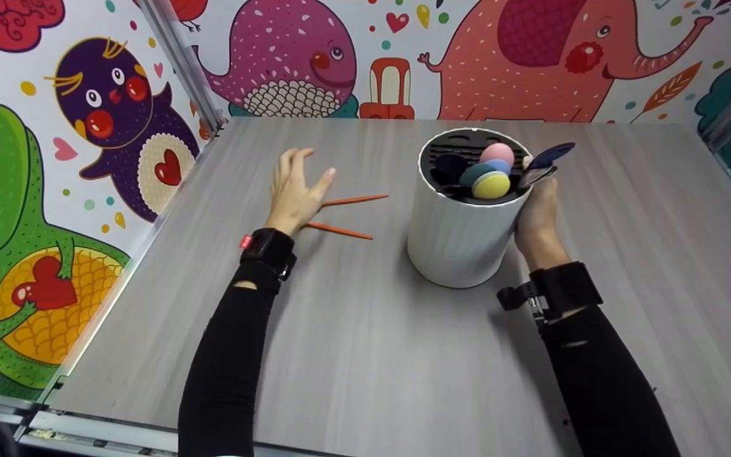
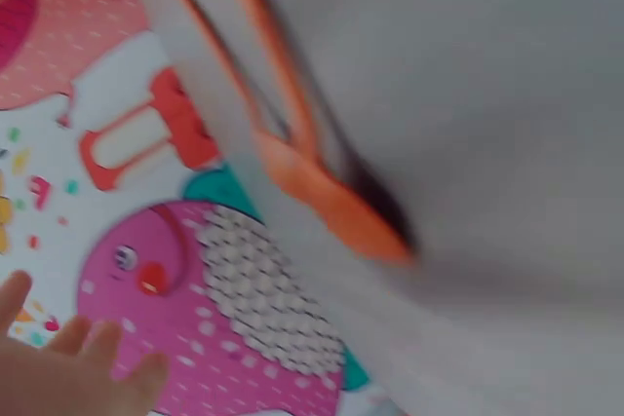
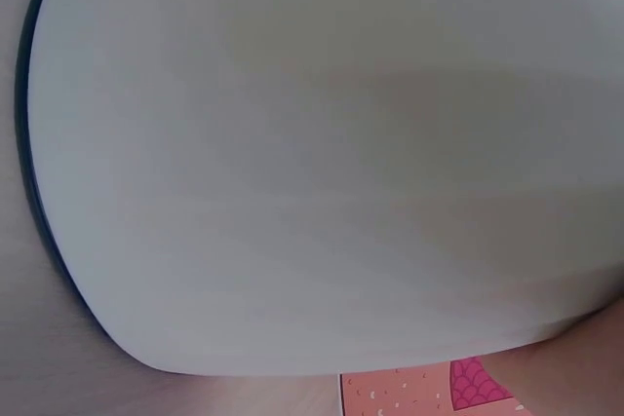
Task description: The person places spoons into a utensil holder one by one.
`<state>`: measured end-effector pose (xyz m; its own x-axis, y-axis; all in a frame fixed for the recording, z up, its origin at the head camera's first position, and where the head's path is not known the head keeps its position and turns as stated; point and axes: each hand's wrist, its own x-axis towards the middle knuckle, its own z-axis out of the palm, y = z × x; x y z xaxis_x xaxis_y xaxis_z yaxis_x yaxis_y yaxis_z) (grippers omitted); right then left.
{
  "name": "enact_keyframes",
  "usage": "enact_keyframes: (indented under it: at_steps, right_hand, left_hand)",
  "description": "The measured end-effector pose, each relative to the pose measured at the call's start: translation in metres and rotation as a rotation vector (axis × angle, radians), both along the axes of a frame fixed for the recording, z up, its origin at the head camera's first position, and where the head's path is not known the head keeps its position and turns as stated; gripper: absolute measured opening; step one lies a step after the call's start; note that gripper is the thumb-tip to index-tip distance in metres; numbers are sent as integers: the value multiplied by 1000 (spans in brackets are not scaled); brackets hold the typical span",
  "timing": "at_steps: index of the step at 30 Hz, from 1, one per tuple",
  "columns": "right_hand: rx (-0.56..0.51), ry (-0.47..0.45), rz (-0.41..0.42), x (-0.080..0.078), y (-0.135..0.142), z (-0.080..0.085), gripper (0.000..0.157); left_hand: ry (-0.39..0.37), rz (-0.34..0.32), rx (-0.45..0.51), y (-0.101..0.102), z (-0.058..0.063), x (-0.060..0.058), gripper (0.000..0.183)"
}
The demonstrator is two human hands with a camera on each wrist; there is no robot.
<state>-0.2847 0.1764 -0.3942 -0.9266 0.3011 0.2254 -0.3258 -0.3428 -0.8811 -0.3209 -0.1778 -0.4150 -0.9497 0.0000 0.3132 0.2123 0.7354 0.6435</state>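
My left hand (image 1: 296, 197) is over the table with thumb and fingers spread and nothing held. Two slim orange handles (image 1: 346, 231) stick out from beneath it. In the left wrist view they belong to orange utensils (image 2: 331, 202) that lie on the table, their broader ends overlapping and blurred. My right hand (image 1: 540, 212) grips the right side of a white ribbed utensil holder (image 1: 457, 241), with its fingers partly hidden behind it. In the holder's black slotted insert stand utensils with round pink (image 1: 497, 153) and yellow ends (image 1: 491, 185). Dark blue and silver pieces (image 1: 549, 157) jut over its right rim.
The grey wood-look table (image 1: 365, 355) ends at a metal rail (image 1: 105, 431) at the front left. Panels with cartoon animals, such as a pink elephant (image 1: 530, 70) and a green crocodile (image 1: 16, 209), stand along the back and left.
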Motion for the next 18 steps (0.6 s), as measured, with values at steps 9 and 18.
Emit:
enact_keyframes:
  at_steps: [9, 18]
  right_hand:
    - [-15, 9, -1, -1, -1, -1, 31]
    - [-20, 3, 5, 0, 0, 0, 31]
  left_hand:
    - [-302, -42, -148, -40, -24, 4, 64]
    - [-427, -62, -240, -50, -28, 7, 43]
